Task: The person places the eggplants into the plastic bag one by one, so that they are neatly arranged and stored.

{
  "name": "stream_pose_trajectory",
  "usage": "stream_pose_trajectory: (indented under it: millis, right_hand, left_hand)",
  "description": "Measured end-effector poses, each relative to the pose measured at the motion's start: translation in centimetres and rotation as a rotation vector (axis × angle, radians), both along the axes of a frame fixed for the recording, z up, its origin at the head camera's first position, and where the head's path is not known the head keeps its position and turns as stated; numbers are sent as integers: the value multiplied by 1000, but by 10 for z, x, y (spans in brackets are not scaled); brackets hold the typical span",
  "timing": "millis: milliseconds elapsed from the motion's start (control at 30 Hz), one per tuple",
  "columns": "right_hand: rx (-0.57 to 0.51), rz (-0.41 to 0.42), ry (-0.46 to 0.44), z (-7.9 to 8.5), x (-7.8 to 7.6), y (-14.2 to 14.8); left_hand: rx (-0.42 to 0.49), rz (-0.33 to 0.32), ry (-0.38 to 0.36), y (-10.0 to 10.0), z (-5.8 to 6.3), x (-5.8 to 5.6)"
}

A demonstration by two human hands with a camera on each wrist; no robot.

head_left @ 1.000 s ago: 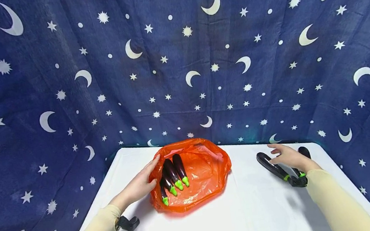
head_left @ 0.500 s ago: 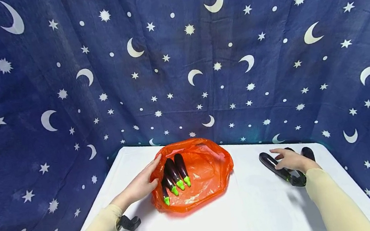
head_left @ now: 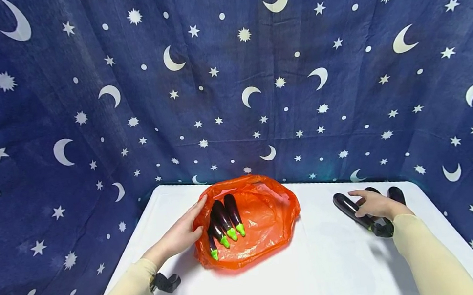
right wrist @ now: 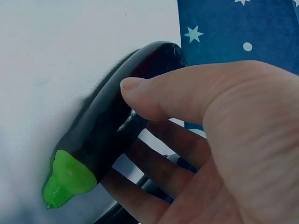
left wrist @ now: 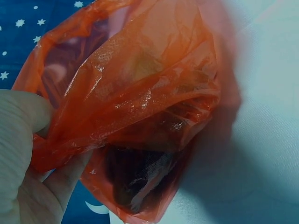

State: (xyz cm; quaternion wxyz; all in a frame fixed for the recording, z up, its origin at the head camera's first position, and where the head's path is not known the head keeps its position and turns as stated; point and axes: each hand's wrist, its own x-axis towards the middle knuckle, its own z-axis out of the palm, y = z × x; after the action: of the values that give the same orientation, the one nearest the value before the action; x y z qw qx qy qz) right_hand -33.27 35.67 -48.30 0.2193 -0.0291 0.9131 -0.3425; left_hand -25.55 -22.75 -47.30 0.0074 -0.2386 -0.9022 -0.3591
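My left hand pinches the left rim of an orange plastic bag, thumb on the inner side and fingers outside. The bag lies with its mouth spread wide. Several dark purple eggplants with green stem ends rest inside along its left wall. On the right, my right hand grips another eggplant. In the right wrist view the thumb lies across its upper side, and the other fingers curl in along the far side. Its green cap points away from the thumb.
Two more eggplants lie close by the right hand: one beyond the wrist, one partly hidden behind the hand. All stand on a white table. A blue curtain with moons and stars hangs right behind the table's back edge.
My right hand has come down from above the eggplants onto the leftmost one and closed around it. The left hand keeps its hold on the bag rim. The head view has shifted slightly.
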Motion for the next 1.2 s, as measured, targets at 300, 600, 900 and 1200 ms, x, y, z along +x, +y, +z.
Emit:
stream_pose_trajectory:
  millis: [300,600,900,1200]
  right_hand:
    - [4,1,-8,0,0,2]
    - [-39,-14,-40,0,0,5]
    - [-42,-1,-54,-1,-1,7]
    - [-41,4,-65,-4,-4,10]
  left_hand:
    - [-1,-9,6,0,0,-1]
    - [1,-12,-7,1,-2,-3]
    - [1,-9,-18,2,-2,-3]
    - [-12,-5,-13,2,-2,-3]
